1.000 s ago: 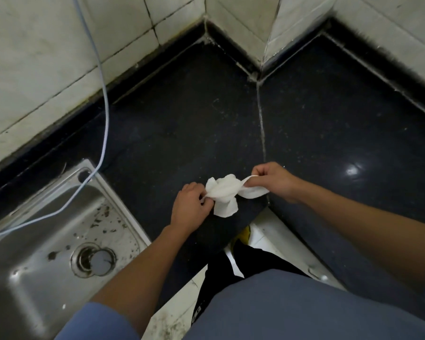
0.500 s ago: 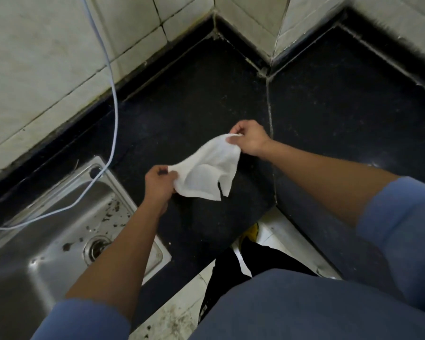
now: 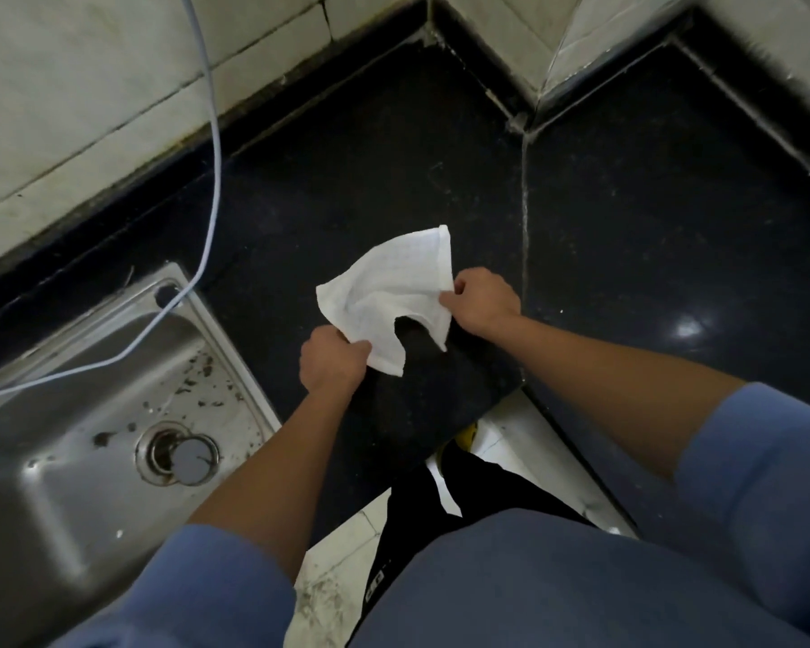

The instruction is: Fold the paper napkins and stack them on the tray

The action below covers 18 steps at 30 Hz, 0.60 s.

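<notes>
My left hand (image 3: pixel 330 362) and right hand (image 3: pixel 480 299) each pinched the white paper napkin (image 3: pixel 389 292) above the black countertop (image 3: pixel 394 156).

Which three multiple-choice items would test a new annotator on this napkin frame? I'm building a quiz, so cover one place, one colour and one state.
1. Where is the sink?
A. At the person's left, set into the counter
B. At the person's right
C. Behind the wall corner

2. What colour is the countertop?
A. White
B. Black
C. Wood brown

3. What state is the napkin in?
A. Folded flat on a tray
B. Balled up in the sink
C. Opened out, held by both hands

Answers:
1. A: the steel sink lies left of the left hand.
2. B: the countertop is glossy black against pale wall tiles.
3. C: the napkin hangs spread and creased between the left hand and the right hand, over the counter; no tray shows.
</notes>
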{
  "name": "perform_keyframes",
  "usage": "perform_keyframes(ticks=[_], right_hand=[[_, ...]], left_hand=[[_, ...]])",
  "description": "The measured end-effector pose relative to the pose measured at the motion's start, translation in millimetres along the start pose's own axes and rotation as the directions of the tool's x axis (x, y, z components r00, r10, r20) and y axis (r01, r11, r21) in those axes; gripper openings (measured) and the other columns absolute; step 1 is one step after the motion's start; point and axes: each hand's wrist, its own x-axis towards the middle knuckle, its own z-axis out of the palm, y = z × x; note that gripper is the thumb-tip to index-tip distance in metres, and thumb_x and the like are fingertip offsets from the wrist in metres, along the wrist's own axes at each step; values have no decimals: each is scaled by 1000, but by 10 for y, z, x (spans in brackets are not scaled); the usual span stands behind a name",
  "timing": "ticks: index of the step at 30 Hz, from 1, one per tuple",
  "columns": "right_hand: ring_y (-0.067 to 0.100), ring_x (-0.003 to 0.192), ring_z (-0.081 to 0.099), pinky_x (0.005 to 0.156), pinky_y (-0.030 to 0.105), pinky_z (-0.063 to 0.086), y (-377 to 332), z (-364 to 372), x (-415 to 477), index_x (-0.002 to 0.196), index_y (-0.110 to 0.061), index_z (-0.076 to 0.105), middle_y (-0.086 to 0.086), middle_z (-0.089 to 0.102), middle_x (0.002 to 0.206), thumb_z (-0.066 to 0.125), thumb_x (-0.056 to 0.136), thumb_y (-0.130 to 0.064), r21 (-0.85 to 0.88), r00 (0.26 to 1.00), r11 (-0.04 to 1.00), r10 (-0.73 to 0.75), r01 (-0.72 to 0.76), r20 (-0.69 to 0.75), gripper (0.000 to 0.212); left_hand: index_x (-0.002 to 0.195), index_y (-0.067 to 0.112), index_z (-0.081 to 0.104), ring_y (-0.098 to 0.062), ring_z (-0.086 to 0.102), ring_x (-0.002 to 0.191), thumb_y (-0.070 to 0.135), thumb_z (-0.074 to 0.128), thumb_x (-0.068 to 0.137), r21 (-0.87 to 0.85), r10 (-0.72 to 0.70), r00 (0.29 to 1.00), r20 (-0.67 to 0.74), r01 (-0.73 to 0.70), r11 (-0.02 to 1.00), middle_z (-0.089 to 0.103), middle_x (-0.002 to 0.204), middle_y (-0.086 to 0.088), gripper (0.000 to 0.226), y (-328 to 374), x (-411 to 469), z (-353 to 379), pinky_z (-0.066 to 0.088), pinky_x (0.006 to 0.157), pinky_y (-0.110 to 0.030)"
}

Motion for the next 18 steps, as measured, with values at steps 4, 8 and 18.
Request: perform_keyframes(ticks=[4,8,18], right_hand=[[19,79,61,69,31,47,204,-180,47,78,-23,58,-3,62,79,68,80,-25,171,996,985,27,-12,-83,11],[14,83,61,70,30,49,424,-198,-214,96,-26,58,-6,62,90,66,83,-25,-41,977,986,-163,159,-138,15],[27,101,53,61,32,30,390,417,-659,110,-12,54,8,56,109,53,86,-19,-607,820,564,-485,560,305,25]], left_hand=[[77,13,52,-26,59,73,19,64,71,83,45,997,-65,-40,996,59,79,-7,14,-150,-31,-204,39,54,-27],[103,16,50,-24,54,90,18,64,77,217,208,971,-119,-179,960,54,105,-7,29,-391,-132,-230,43,63,-33],[104,13,61,-26,49,98,29,62,81,481,580,783,226,-608,632,53,105,-7,28,-586,-429,94,46,79,-38]])
